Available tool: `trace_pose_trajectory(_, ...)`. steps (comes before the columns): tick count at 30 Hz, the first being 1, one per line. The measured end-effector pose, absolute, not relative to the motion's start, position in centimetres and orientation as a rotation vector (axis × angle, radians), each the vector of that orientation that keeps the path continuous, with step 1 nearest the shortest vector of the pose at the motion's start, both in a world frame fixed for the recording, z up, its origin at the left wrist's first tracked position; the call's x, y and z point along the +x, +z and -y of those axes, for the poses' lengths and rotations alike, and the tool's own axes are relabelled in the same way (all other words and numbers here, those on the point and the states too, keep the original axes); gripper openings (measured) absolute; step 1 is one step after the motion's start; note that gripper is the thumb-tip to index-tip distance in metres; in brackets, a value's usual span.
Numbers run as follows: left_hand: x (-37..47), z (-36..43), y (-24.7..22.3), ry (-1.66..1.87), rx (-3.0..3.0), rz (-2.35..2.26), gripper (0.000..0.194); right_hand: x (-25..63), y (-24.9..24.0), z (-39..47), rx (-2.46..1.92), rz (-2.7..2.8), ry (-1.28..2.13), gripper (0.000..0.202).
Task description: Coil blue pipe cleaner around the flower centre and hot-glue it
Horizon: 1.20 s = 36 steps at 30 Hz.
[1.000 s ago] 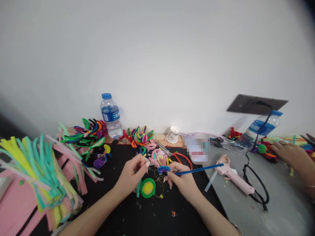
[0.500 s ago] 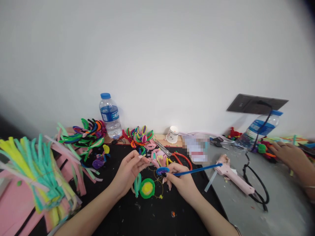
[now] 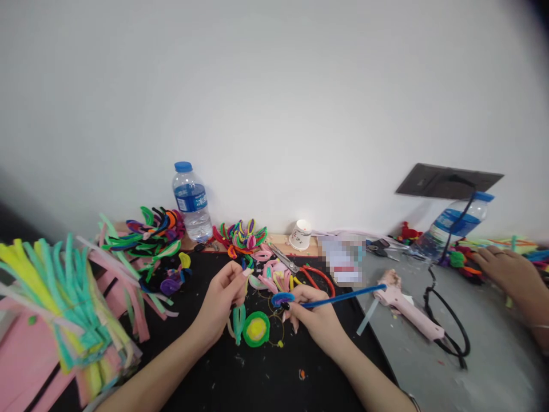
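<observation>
My right hand (image 3: 315,317) is closed on a blue pipe cleaner (image 3: 343,297). Its left end curls into a small loop with purple inside, and the straight tail points right toward the glue gun. Thumb and fingertips of my left hand (image 3: 225,294) are pressed together; whatever they hold, if anything, is too small to make out. Below the hands lies a green pipe-cleaner disc (image 3: 256,329) with a yellow middle, beside a teal pipe-cleaner loop (image 3: 239,324). A thin wire ring (image 3: 281,337) shows to its right. Pink and pastel loops (image 3: 274,276) lie just beyond the fingers.
Red-handled scissors (image 3: 317,277), a paper cup (image 3: 299,235) and a water bottle (image 3: 191,203) stand or lie at the back. A pink glue gun (image 3: 409,312) with a black cord lies right. Pipe-cleaner bundles (image 3: 64,297) fill the left. Another person's hand (image 3: 501,272) is far right.
My left hand's fingers have closed together, and its fingertips have drawn slightly left, away from the pastel loops. My right hand and the blue pipe cleaner have barely moved.
</observation>
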<state>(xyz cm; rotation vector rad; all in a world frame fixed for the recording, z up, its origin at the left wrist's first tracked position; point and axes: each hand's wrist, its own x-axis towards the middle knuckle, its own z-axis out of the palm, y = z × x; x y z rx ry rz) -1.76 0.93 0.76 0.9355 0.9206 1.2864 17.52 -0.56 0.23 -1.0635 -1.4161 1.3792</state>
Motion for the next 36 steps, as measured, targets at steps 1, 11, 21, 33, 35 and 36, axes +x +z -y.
trace_pose_trajectory(1, -1.76, -0.91, 0.68, 1.297, 0.989, -0.957, 0.027, 17.56, 0.18, 0.52, -1.055, 1.408, 1.386, 0.018)
trace_pose_trajectory(11, -2.27, -0.42, 1.30, 1.028, 1.840, -1.161, 0.028, 17.46, 0.53, 0.66, -1.076, 1.427, 1.366, 0.017)
trace_pose_trajectory(21, -2.02, -0.77, 0.97, 1.117, 1.715, -1.105, 0.037, 17.57, 0.02, 0.44, -1.045, 1.389, 1.379, 0.023)
trace_pose_trajectory(33, -1.61, -1.02, 1.00, 1.236, 0.769, -0.723, 0.013, 17.45, 0.13, 0.62, -1.051, 1.415, 1.415, 0.012)
trace_pose_trajectory(35, -1.73, -1.14, 1.08, 1.253, 0.681, -0.672, 0.012, 17.55, -0.04, 0.55, -1.051, 1.416, 1.417, 0.012)
trace_pose_trajectory(36, -1.80, -1.17, 1.16, 1.260, 0.659, -0.659, 0.014, 17.59, -0.09, 0.53, -1.053, 1.416, 1.416, 0.013)
